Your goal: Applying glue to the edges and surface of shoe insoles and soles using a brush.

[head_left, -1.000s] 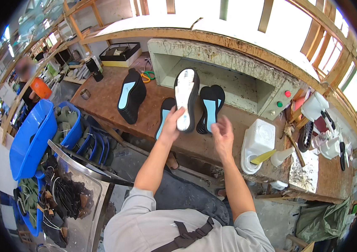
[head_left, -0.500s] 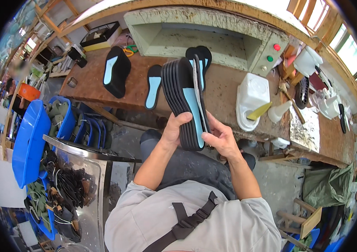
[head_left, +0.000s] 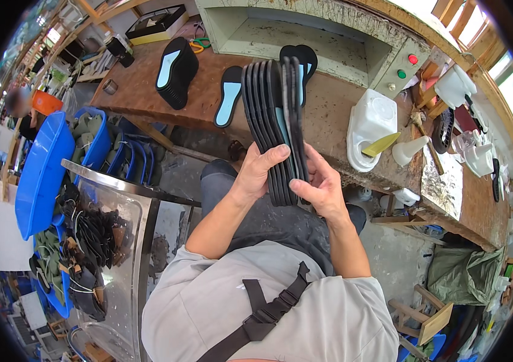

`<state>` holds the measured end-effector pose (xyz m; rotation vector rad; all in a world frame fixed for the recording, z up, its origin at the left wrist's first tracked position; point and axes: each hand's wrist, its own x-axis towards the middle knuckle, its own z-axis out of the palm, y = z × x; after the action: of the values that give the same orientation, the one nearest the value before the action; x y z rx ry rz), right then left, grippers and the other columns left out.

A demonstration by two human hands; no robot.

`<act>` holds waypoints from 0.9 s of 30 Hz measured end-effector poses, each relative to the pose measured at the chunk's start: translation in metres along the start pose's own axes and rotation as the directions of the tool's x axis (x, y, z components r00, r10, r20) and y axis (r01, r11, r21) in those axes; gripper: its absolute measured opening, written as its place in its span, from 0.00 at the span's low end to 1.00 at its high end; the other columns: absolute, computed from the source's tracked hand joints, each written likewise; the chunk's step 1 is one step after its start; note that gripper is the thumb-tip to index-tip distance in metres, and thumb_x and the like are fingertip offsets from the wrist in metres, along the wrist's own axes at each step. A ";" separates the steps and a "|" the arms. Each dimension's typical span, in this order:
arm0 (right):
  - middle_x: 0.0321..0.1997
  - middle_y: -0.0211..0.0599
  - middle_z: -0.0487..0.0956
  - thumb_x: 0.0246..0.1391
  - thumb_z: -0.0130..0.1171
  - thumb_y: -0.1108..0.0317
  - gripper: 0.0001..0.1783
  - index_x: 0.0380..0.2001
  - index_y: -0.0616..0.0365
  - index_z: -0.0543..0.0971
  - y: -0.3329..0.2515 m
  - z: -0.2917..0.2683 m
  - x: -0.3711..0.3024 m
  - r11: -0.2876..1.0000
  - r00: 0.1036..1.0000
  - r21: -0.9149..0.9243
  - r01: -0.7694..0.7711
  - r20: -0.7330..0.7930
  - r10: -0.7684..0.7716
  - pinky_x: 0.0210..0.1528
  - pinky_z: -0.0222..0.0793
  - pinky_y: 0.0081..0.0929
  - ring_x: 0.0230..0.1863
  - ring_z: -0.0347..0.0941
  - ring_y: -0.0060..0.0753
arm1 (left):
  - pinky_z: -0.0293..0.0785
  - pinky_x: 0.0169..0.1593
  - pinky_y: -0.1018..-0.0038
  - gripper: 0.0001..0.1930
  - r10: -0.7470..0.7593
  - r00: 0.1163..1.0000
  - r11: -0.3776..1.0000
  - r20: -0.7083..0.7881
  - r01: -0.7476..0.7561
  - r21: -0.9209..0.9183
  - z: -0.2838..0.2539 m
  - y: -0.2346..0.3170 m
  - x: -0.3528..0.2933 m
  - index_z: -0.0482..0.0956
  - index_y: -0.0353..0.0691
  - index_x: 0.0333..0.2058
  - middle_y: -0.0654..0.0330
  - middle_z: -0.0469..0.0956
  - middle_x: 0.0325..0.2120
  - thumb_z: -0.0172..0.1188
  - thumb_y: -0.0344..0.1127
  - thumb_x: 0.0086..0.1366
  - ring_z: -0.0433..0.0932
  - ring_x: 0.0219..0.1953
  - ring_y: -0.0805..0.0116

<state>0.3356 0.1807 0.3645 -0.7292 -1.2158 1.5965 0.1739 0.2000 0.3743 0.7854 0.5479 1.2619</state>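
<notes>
A thick stack of black insoles [head_left: 261, 114] stands upright between my hands, above my lap. Its edges face me, and a strip of light-blue lining shows between two of its layers. My left hand [head_left: 257, 174] is wrapped round the stack's lower left side, thumb across the edges. On the lower right, my right hand [head_left: 324, 188] grips it with the thumb on the near edges; some fingers are hidden behind. On the bench lie a tall pile of insoles [head_left: 179, 72], a single blue-and-black insole [head_left: 228, 99], and more insoles [head_left: 309, 59] partly behind the held stack.
The brown workbench [head_left: 129, 99] carries a pale metal box [head_left: 304, 30] with buttons, a white plastic container [head_left: 374, 120] and green-handled scissors [head_left: 201, 44]. Blue bins [head_left: 42, 175] and a metal-edged stand [head_left: 129, 229] are at my left. A person [head_left: 27, 123] is far left.
The held stack has turned, so its edges face me and less blue lining shows. The gap near its right side has narrowed. My view has shifted, and both hands stay on the stack.
</notes>
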 end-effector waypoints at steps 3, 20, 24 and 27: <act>0.52 0.43 0.71 0.43 0.67 0.74 0.48 0.65 0.65 0.52 0.004 -0.006 0.001 0.978 1.000 0.210 -0.004 0.012 0.002 0.50 0.69 0.23 0.49 0.71 0.28 | 0.78 0.41 0.73 0.20 -0.059 0.998 0.985 0.000 0.058 -0.161 0.003 0.002 -0.001 0.70 0.33 0.46 0.57 0.77 0.36 0.58 0.40 0.60 0.78 0.35 0.71; 0.53 0.47 0.68 0.38 0.73 0.68 0.57 0.66 0.64 0.47 -0.003 0.004 -0.001 0.998 0.998 0.019 -0.055 0.006 0.055 0.54 0.66 0.29 0.52 0.69 0.33 | 0.76 0.40 0.75 0.20 -0.044 0.999 0.992 0.010 0.045 -0.114 0.002 -0.002 -0.004 0.70 0.35 0.46 0.63 0.76 0.37 0.59 0.44 0.62 0.77 0.37 0.73; 0.53 0.46 0.68 0.37 0.73 0.68 0.58 0.66 0.65 0.46 -0.006 0.012 -0.004 0.974 1.000 -0.225 -0.005 0.011 0.008 0.55 0.64 0.30 0.53 0.67 0.35 | 0.76 0.43 0.74 0.26 0.056 0.997 0.991 0.056 -0.062 0.122 -0.005 -0.010 -0.004 0.69 0.34 0.49 0.59 0.76 0.41 0.57 0.50 0.63 0.78 0.40 0.70; 0.53 0.46 0.67 0.36 0.74 0.67 0.59 0.66 0.65 0.46 -0.002 0.008 -0.003 0.996 1.000 -0.093 0.001 0.018 0.001 0.57 0.63 0.31 0.54 0.66 0.36 | 0.76 0.42 0.74 0.26 -0.047 0.996 0.977 0.081 0.063 -0.205 0.004 0.000 -0.006 0.70 0.34 0.47 0.62 0.76 0.38 0.60 0.50 0.60 0.77 0.39 0.72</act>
<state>0.3304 0.1753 0.3684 -0.7749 -1.3108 1.5575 0.1754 0.1932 0.3761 0.6362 0.3671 1.2105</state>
